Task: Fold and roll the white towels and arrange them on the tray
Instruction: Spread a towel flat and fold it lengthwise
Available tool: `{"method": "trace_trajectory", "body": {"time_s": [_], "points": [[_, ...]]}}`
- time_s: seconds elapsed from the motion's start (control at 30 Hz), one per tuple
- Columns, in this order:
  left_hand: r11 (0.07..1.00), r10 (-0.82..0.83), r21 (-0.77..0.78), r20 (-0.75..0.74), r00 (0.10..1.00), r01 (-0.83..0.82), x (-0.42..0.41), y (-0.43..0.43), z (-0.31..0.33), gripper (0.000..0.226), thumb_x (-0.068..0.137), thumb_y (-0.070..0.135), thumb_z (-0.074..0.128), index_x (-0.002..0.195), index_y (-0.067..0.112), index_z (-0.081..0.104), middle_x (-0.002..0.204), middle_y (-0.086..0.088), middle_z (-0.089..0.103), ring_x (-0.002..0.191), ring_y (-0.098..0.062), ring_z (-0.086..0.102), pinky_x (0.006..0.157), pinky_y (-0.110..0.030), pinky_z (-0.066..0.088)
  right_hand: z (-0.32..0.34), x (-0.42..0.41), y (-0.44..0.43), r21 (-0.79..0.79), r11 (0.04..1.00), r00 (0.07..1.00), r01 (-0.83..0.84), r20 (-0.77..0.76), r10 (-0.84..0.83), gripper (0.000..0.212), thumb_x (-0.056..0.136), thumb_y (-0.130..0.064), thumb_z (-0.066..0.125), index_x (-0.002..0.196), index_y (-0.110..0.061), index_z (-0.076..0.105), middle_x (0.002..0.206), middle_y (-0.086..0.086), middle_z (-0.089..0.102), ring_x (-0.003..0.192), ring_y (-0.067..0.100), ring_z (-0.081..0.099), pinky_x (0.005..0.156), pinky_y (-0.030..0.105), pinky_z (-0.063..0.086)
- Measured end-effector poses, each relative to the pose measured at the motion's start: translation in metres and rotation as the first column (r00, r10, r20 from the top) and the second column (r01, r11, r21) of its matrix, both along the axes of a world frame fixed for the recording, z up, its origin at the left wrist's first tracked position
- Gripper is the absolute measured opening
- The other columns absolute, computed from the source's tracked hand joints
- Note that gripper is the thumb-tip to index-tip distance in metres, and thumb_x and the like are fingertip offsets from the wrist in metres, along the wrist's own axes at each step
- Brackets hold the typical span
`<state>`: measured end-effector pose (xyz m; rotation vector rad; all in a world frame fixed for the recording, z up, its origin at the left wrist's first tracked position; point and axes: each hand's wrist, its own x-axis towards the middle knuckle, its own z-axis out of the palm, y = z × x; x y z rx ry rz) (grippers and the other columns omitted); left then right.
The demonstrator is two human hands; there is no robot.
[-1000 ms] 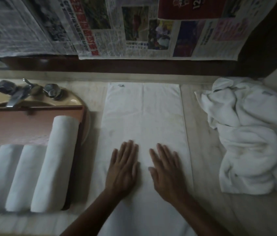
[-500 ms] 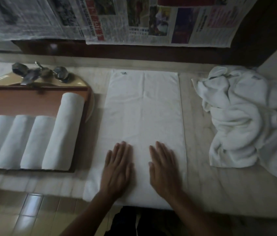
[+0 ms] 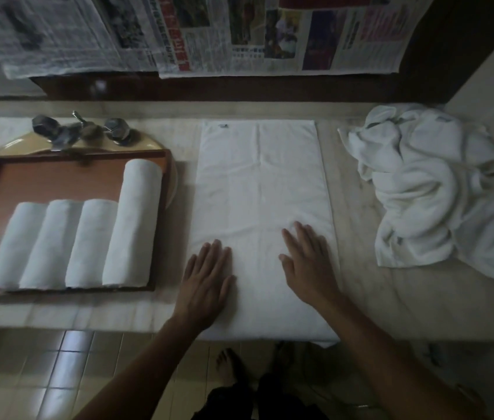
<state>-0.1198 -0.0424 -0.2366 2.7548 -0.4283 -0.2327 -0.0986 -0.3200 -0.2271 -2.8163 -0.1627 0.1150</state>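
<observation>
both hands are laid flat, palms down, side by side with a gap kept between them. the left hand (image 3: 206, 278) is set with its fingers straight and held close together, pointed toward 12 to 1 o'clock, the thumb spread a little toward 3 o'clock. the right hand (image 3: 308, 262) is placed slightly farther forward, its fingers straight and angled toward 11 o'clock, the thumb stretched out toward 9 o'clock. nothing is gripped by either hand. the left forearm (image 3: 148, 359) is brought in from 7 o'clock and the right forearm (image 3: 391, 353) from 5 o'clock, both bare and extended. a bare foot (image 3: 228, 363) is seen low down between the forearms, at 6 o'clock.
</observation>
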Motion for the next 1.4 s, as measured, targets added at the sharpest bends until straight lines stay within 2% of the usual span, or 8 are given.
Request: {"method": "trace_trajectory", "body": {"time_s": [0.33,0.5,0.7,0.9,1.0,1.2,1.3,1.4], "points": [[0.997,-0.056,0.048,0.011,0.998,0.056,-0.033,0.016,0.017,0.065,0.105,0.051,0.035,0.161,0.019,0.031,0.169,-0.011,0.025,0.157,-0.030,0.018,0.121,-0.051,0.031,0.004,-0.045,0.002,0.005,1.000,1.000,0.008,-0.012,-0.008,0.059,0.105,-0.049,0.035,0.159,-0.025,0.034,0.170,0.003,0.020,0.158,0.022,0.010,0.127,0.047,0.016],[0.999,-0.024,0.029,-0.025,0.999,0.025,-0.018,0.009,0.035,0.061,0.097,0.049,0.042,0.149,0.017,0.046,0.156,-0.010,0.044,0.145,-0.031,0.039,0.111,-0.051,0.043,0.014,-0.027,0.000,0.063,0.996,0.995,0.068,-0.082,-0.063,0.056,0.102,-0.045,0.051,0.154,-0.025,0.045,0.167,0.003,0.028,0.154,0.025,0.022,0.125,0.046,0.025],[0.995,0.044,-0.089,0.012,0.999,-0.042,0.010,-0.026,0.055,0.053,0.098,0.046,0.045,0.144,0.019,0.051,0.148,-0.007,0.051,0.139,-0.027,0.045,0.114,-0.048,0.038,0.029,0.016,-0.023,0.185,0.967,0.984,0.174,0.015,-0.180,0.042,0.093,-0.021,0.069,0.134,-0.013,0.064,0.150,0.016,0.049,0.139,0.035,0.045,0.115,0.042,0.037],[0.986,0.082,-0.143,0.005,0.997,-0.081,0.047,-0.089,0.066,0.047,0.100,0.038,0.057,0.145,0.022,0.051,0.146,-0.003,0.052,0.138,-0.022,0.044,0.112,-0.039,0.033,0.041,0.096,-0.064,0.253,0.936,0.969,0.246,-0.028,-0.247,0.036,0.090,-0.014,0.071,0.125,-0.009,0.067,0.136,0.017,0.058,0.128,0.036,0.054,0.110,0.038,0.039],[0.977,0.121,-0.176,-0.021,0.992,-0.123,0.070,-0.133,0.069,0.048,0.101,0.038,0.056,0.146,0.024,0.050,0.147,0.001,0.050,0.139,-0.019,0.041,0.114,-0.036,0.031,0.046,0.153,-0.089,0.232,0.945,0.972,0.233,-0.042,-0.229,0.037,0.090,-0.014,0.069,0.126,-0.009,0.066,0.133,0.016,0.059,0.122,0.037,0.056,0.107,0.038,0.042],[0.952,0.188,-0.228,-0.085,0.979,-0.203,0.105,-0.202,0.067,0.051,0.101,0.038,0.056,0.150,0.025,0.045,0.152,0.002,0.045,0.142,-0.018,0.037,0.117,-0.036,0.034,0.050,0.262,-0.112,0.132,0.972,0.981,0.193,-0.060,-0.187,0.041,0.098,-0.021,0.058,0.138,-0.011,0.058,0.141,0.014,0.054,0.131,0.033,0.051,0.109,0.040,0.043],[0.949,0.198,-0.228,-0.098,0.975,-0.216,0.114,-0.226,0.063,0.051,0.101,0.035,0.056,0.150,0.023,0.045,0.150,0.002,0.046,0.140,-0.018,0.038,0.115,-0.033,0.033,0.049,0.306,-0.114,0.032,0.980,0.979,0.195,-0.061,-0.193,0.035,0.100,-0.026,0.057,0.131,-0.010,0.057,0.135,0.015,0.055,0.124,0.035,0.052,0.100,0.041,0.046],[0.950,0.200,-0.223,-0.105,0.974,-0.219,0.115,-0.242,0.054,0.048,0.098,0.031,0.059,0.144,0.021,0.051,0.143,0.002,0.051,0.132,-0.019,0.044,0.111,-0.035,0.041,0.046,0.333,-0.114,-0.067,0.976,0.976,0.208,-0.052,-0.211,0.043,0.102,-0.034,0.056,0.137,-0.010,0.053,0.137,0.016,0.052,0.126,0.035,0.050,0.099,0.043,0.046]]}}
